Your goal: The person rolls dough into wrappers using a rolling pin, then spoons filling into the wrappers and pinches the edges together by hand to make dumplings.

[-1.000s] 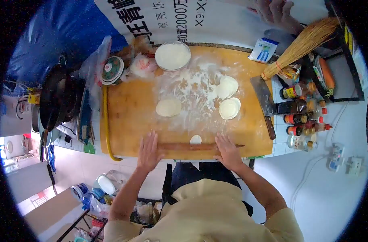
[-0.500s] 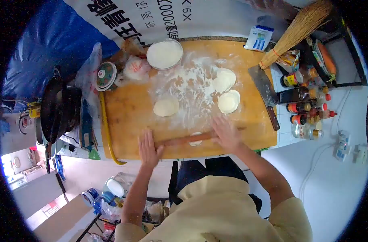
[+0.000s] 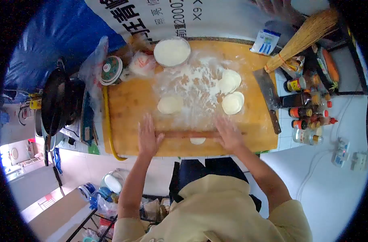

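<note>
A wooden rolling pin (image 3: 178,134) lies crosswise near the front of the floured wooden board (image 3: 129,117). My left hand (image 3: 148,137) rests flat on its left end, fingers stretched forward. On the right part of the pin lies my right hand (image 3: 229,132), also flat with straight fingers, slightly blurred. A small dough round (image 3: 197,140) shows on the near side of the pin; its far part is hidden beneath it. Farther back on the board are a single flat dough wrapper (image 3: 170,104) and two stacks of wrappers, a nearer stack (image 3: 232,103) and a farther stack (image 3: 230,81).
Behind the wrappers is a bowl of flour (image 3: 172,52), beside a plastic bag (image 3: 142,63) and a lidded tin (image 3: 111,69). A cleaver (image 3: 267,94) lies at the board's right edge. Several bottles (image 3: 301,99), a straw broom (image 3: 301,38) and a wok (image 3: 55,101) surround it.
The rolling pin has rolled away from my body and turned from slanted to nearly level. Both hands moved with it; the small dough round now shows on its near side.
</note>
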Available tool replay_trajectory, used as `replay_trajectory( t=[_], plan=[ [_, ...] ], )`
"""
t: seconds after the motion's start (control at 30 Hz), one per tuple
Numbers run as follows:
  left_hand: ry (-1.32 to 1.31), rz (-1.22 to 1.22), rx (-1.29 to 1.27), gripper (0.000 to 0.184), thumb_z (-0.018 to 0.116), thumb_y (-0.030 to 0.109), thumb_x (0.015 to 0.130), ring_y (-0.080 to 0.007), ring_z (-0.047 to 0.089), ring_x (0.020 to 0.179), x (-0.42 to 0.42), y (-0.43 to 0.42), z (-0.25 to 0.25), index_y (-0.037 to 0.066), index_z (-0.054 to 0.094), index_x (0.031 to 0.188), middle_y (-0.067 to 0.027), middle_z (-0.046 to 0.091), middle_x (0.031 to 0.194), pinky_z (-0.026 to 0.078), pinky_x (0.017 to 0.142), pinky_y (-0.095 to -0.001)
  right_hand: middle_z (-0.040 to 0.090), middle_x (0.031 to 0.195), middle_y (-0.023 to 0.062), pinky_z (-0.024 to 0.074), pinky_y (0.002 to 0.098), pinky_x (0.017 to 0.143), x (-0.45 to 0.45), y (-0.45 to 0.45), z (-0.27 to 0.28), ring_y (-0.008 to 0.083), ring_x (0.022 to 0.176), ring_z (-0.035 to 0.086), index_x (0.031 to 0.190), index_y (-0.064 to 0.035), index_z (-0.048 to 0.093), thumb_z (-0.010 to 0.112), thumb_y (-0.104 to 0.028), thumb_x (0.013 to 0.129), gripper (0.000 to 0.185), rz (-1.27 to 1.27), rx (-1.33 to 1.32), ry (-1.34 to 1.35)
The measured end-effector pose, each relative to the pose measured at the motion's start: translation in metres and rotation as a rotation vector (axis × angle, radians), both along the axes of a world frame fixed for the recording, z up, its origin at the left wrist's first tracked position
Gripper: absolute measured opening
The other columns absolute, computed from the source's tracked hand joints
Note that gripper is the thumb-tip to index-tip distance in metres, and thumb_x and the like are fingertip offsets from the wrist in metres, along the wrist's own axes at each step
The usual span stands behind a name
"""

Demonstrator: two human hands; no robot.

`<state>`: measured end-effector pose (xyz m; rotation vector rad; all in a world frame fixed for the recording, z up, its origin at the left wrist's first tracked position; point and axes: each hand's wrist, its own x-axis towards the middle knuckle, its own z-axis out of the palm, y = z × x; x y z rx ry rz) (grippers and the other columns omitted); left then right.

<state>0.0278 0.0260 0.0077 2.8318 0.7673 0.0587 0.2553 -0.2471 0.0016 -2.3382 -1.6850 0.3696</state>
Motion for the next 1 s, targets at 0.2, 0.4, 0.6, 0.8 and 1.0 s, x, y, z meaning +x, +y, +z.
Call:
replay_trajectory(
  t=[0.2, 0.4, 0.6, 0.8, 1.0],
  plan=[
    [0.128, -0.073, -0.117, 0.090, 0.063, 0.041, 0.077, -0.0306, 0.019, 0.138, -0.019, 0.000, -0.019, -0.001, 0.018, 0.142, -0.0181, 0.023, 0.148, 0.013, 0.113, -0.0446, 0.034, 0.141, 0.0193, 0.0221, 0.0472, 0.109, -0.006, -0.005, 0.002, 0.0368, 0.131, 0.032, 0.136, -0.0021, 0.035, 0.066, -0.026, 0.075, 0.072, 0.060, 0.087, 0.225],
    [-0.023, -0.069, 0.081, 0.086, 0.060, 0.040, 0.079, -0.0321, 0.019, 0.138, 0.011, 0.015, -0.004, -0.003, 0.019, 0.142, -0.0192, 0.023, 0.147, 0.013, 0.113, -0.0458, 0.034, 0.141, 0.0196, 0.0224, 0.0481, 0.109, -0.006, 0.006, 0.010, 0.0364, 0.131, 0.032, 0.135, -0.0013, 0.036, 0.068, -0.029, 0.074, 0.074, -0.114, -0.064, 0.082],
    [0.007, -0.060, -0.176, 0.080, 0.059, 0.034, 0.080, -0.0333, 0.019, 0.138, -0.020, 0.004, -0.017, -0.002, 0.021, 0.141, -0.0198, 0.023, 0.147, 0.014, 0.112, -0.0484, 0.035, 0.140, 0.0203, 0.0258, 0.0475, 0.108, -0.013, 0.003, 0.011, 0.0369, 0.130, 0.033, 0.134, 0.0001, 0.037, 0.068, -0.033, 0.074, 0.075, -0.051, 0.075, 0.160],
    [-0.006, -0.030, 0.005, 0.087, 0.062, 0.035, 0.077, -0.0330, 0.018, 0.138, 0.015, 0.022, -0.002, 0.000, 0.018, 0.143, -0.0187, 0.020, 0.149, 0.013, 0.112, -0.0476, 0.034, 0.141, 0.0198, 0.0272, 0.0474, 0.107, -0.011, 0.002, 0.011, 0.0373, 0.130, 0.033, 0.135, -0.0008, 0.035, 0.067, -0.031, 0.076, 0.074, 0.016, 0.030, -0.053],
    [0.148, -0.058, -0.169, 0.082, 0.059, 0.034, 0.080, -0.0325, 0.018, 0.138, -0.027, 0.003, -0.012, 0.002, 0.018, 0.143, -0.0176, 0.022, 0.148, 0.013, 0.112, -0.0479, 0.031, 0.143, 0.0190, 0.0239, 0.0472, 0.108, -0.017, 0.003, 0.006, 0.0377, 0.132, 0.030, 0.139, -0.0017, 0.029, 0.063, -0.030, 0.079, 0.075, -0.019, 0.021, 0.156]
  ],
)
